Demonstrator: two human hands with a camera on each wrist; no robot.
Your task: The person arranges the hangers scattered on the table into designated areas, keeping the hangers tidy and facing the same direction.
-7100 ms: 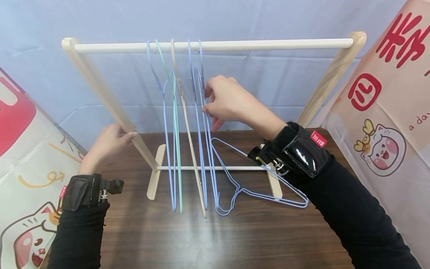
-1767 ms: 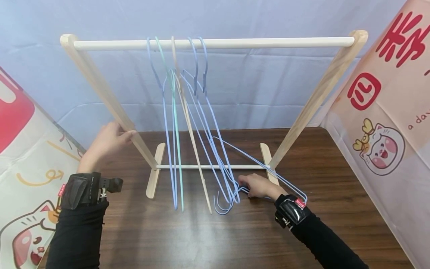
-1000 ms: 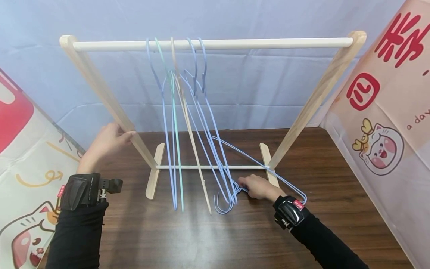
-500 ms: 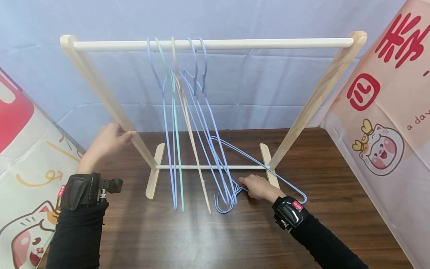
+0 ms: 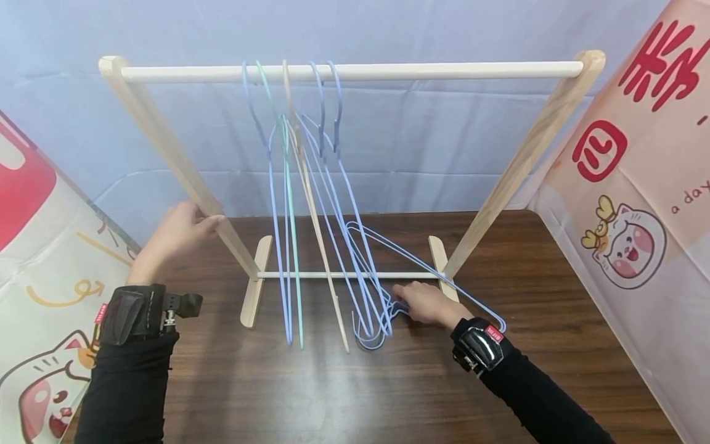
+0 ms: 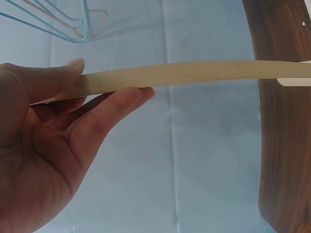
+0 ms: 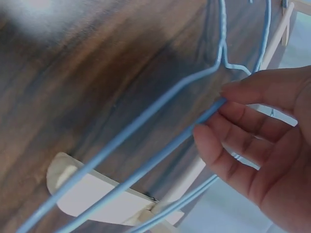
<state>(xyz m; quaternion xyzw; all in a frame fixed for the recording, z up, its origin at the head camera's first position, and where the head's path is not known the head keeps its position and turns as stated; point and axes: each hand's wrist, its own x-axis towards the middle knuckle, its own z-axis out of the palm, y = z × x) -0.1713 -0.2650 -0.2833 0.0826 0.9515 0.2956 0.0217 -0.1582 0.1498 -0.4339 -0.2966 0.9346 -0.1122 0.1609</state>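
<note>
A wooden rack has a white top rail [image 5: 444,72]. My left hand [image 5: 176,237] holds its left upright [image 5: 166,148], with thumb and fingers on opposite sides of the wood [image 6: 194,72] in the left wrist view. Low on the right, my right hand [image 5: 426,303] pinches a light blue wire hanger [image 7: 184,136] near its neck. That hanger lies with at least one other blue hanger, and their hooks overlap the lower ends of hanging ones. From the rail hang blue hangers [image 5: 355,203], a green hanger [image 5: 294,246] and a beige hanger [image 5: 318,240].
The rack's wooden feet [image 5: 257,290] and white lower rail [image 5: 316,275] stand on a dark wood table [image 5: 310,401]. Pale blue cloth [image 5: 432,142] hangs behind. Printed cloths [image 5: 616,216] flank both sides.
My right hand has left the hanging blue hangers and come down to the lying ones; the hanging pair now slants rightward. Just now the pinched hanger rises slightly. My left hand stays put.
</note>
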